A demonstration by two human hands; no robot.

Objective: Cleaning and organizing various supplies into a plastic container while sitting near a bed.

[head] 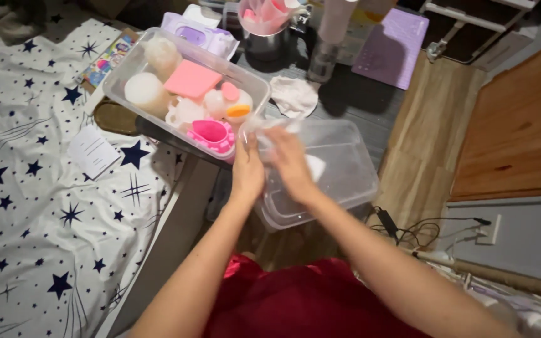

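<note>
Hands close together over clear plastic bin (345, 169): left hand (247, 170) & right hand (290, 164) both gripping crumpled clear plastic wrap (264, 128). Second clear bin (126, 69) w/ pink items just beside, on dark surface (358, 100).

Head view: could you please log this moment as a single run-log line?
left hand: on clear item | right hand: on clear item | clear item: over empty clear tub | filled clear tub: behind left hand

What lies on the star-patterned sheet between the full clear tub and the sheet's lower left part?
In the head view, a small white paper card lies on the sheet, left of the full tub.
</note>
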